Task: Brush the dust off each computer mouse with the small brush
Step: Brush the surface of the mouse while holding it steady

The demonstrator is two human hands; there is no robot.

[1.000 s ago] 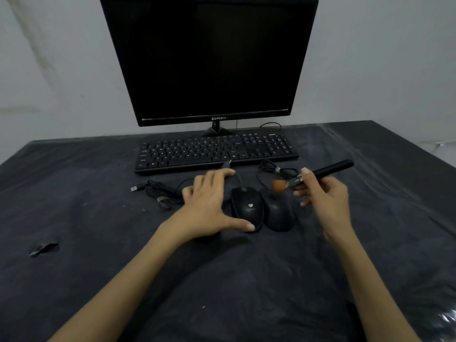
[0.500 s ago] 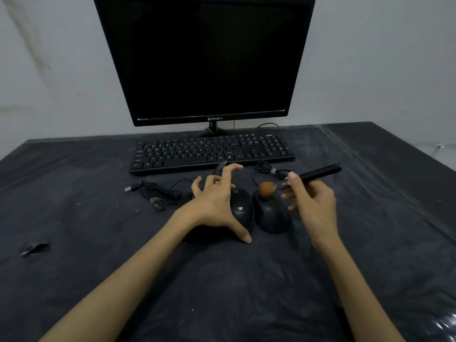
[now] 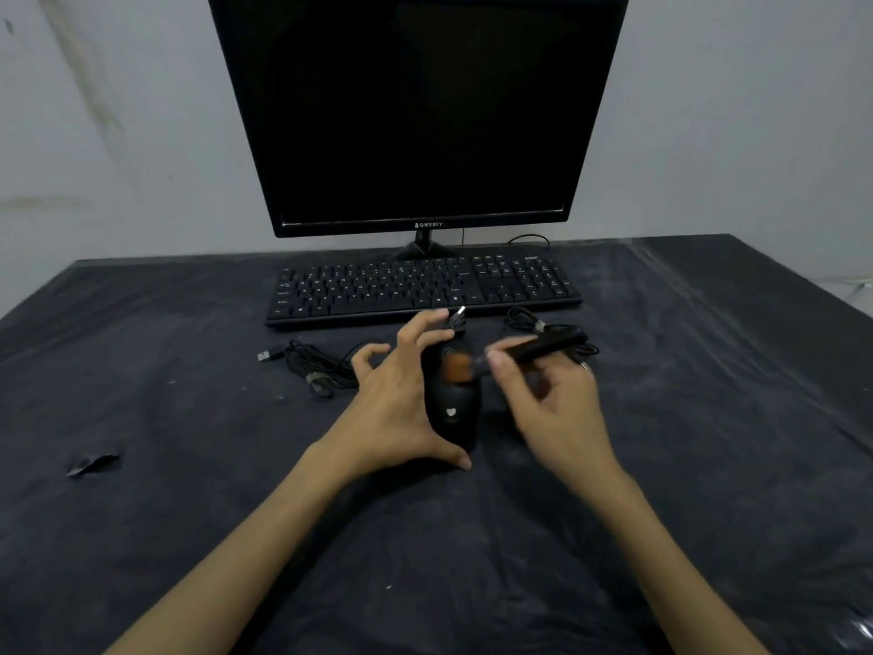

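Progress, judged from the present view: brushing under way on the mouse with the heart mark, gripped by the left hand with the thumb curling under the near end and the fingers curling over the far end. Appearing lifted and tilted toward 3 o'clock, though contact with the table not clearly readable. Right hand pinching the dark handle of the small brush between thumb and fingertips, handle pointing toward 2 o'clock, orange bristles touching the upper part of the mouse near its front. Brush and right hand blurring, suggesting a sweeping stroke.

Remaining work, as a judgement: finishing this mouse, then treating any other. A second mouse not clearly visible; a dark shape just at 3 o'clock of the held one, largely hiding behind the right hand, possibly being it. Dust removed so far not discernible on the dark shell.

Position of the task items: mouse and brush sitting at 6 o'clock of the keyboard, with the monitor standing beyond at 12 o'clock. Cable bundle lying at 9 o'clock of the left hand; another cable lying at 1 o'clock of the mouse.

Containers: none showing in view.
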